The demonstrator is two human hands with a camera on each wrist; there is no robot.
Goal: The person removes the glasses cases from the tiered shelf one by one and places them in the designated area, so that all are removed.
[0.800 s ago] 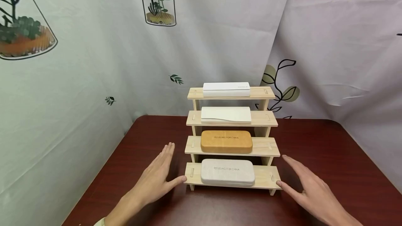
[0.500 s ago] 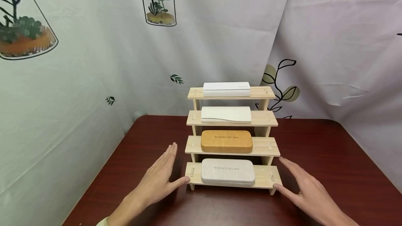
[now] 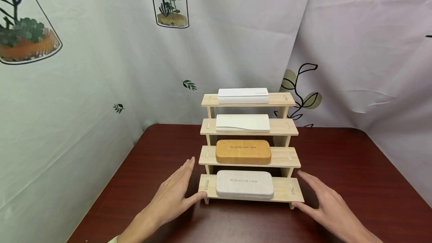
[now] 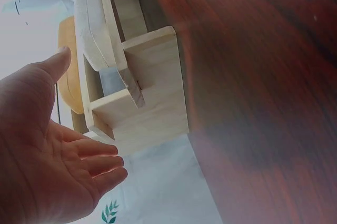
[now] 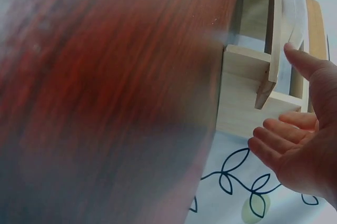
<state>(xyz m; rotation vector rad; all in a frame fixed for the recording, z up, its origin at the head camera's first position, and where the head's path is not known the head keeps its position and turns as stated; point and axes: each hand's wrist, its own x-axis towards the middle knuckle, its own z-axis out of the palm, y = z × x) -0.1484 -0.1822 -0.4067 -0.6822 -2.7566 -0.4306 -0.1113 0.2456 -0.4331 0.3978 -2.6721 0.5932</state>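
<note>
A light wooden stepped rack (image 3: pixel 281 189) with several tiers stands on the table, one case lying on each tier. The lowest holds a pale grey glasses case (image 3: pixel 244 183) printed with dark lettering, and above it lies a tan glasses case (image 3: pixel 243 152) with the same print. Higher up are a white flap-front case (image 3: pixel 243 123) and, on top, a white oblong case (image 3: pixel 243 96). My left hand (image 3: pixel 173 194) is at the rack's left side, fingers extended, thumb tip at the lowest tier's end. On the opposite side, my right hand (image 3: pixel 329 203) mirrors it. Neither hand holds anything.
The dark red wooden table (image 3: pixel 135 183) extends to both sides of the rack. Behind it hangs a pale cloth backdrop (image 3: pixel 236 48) printed with plants and leaves, with another cloth face running along the left edge.
Both hands have moved inward toward the rack, the left one to the right and the right one slightly left. The rack and cases have stayed in place.
</note>
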